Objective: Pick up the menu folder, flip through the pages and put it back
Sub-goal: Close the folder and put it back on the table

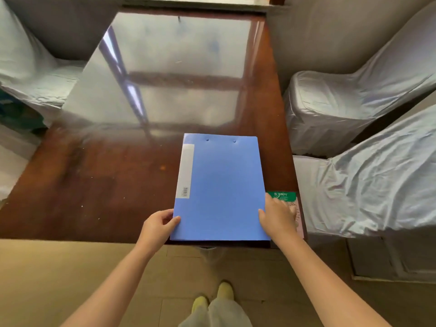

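Note:
A blue menu folder (221, 187) lies closed at the near right part of the glossy brown table (99, 180), its lower edge a little past the table's front edge. A pale label strip runs down its left side. My left hand (158, 226) grips the folder's lower left corner, thumb on the cover. My right hand (278, 215) holds the lower right edge, fingers curled at the side. Whether the folder rests flat or is slightly raised I cannot tell.
A green and pink card (286, 201) lies under my right hand by the table's right edge. Chairs in silvery covers stand at the right (342, 102) and left (28, 74). Tan floor and my yellow shoes (212, 298) are below.

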A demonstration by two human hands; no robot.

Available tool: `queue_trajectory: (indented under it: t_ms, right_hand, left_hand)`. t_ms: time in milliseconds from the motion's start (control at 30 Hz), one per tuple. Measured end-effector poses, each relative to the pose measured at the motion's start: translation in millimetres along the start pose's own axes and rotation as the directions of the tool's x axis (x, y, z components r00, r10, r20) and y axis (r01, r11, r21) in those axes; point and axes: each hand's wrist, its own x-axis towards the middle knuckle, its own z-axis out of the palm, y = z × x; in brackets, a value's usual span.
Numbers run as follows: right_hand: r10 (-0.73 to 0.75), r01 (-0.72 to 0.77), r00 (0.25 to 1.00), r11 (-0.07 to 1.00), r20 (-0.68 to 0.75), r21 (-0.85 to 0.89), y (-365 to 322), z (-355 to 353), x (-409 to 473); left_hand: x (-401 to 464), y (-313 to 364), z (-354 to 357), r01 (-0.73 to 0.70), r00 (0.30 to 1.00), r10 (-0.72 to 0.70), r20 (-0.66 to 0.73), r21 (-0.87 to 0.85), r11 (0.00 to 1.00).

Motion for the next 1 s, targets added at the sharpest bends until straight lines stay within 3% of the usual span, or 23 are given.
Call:
queue_trajectory:
  t_ms: [200, 300, 367, 433, 500, 567, 833, 1000]
  right_hand:
    - [-0.022, 0.02, 1.0, 0.992, -0.016, -0.127, 0, 7, -8]
    - [-0.172, 0.149, 0.976, 0.975, -0.133, -0.163, -2, 11, -24]
    - [-0.369, 0.352, 0.925, 0.922, -0.088, -0.162, -3, 20, -36]
    - [-0.476, 0.476, 0.878, 0.858, 0.046, -0.193, -2, 33, -44]
    - [-0.491, 0.51, 0.86, 0.833, 0.139, -0.217, 3, 45, -46]
    - [-0.483, 0.505, 0.863, 0.836, 0.149, -0.215, 6, 51, -46]
    - [-0.464, 0.473, 0.881, 0.857, 0.091, -0.205, 11, 46, -44]
    - [-0.453, 0.454, 0.89, 0.86, 0.06, -0.234, 11, 41, -44]
  left_hand:
    - [0, 2, 0, -0.059, 0.994, 0.072, -0.079, 0.152, 0.987]
    - [-5, 2, 0, -0.073, 0.978, 0.122, -0.168, 0.271, 0.96]
    - [-16, 3, 3, -0.232, 0.926, 0.333, -0.177, 0.428, 0.873]
    - [-28, 1, 12, -0.43, 0.854, 0.52, 0.02, 0.589, 0.684]
    - [-36, -4, 22, -0.503, 0.842, 0.48, 0.245, 0.676, 0.538]
    - [-38, -9, 26, -0.504, 0.856, 0.399, 0.328, 0.701, 0.505]
    - [-26, -6, 28, -0.528, 0.825, 0.455, 0.335, 0.744, 0.41]
    - [-22, -2, 28, -0.535, 0.823, 0.446, 0.351, 0.744, 0.401]
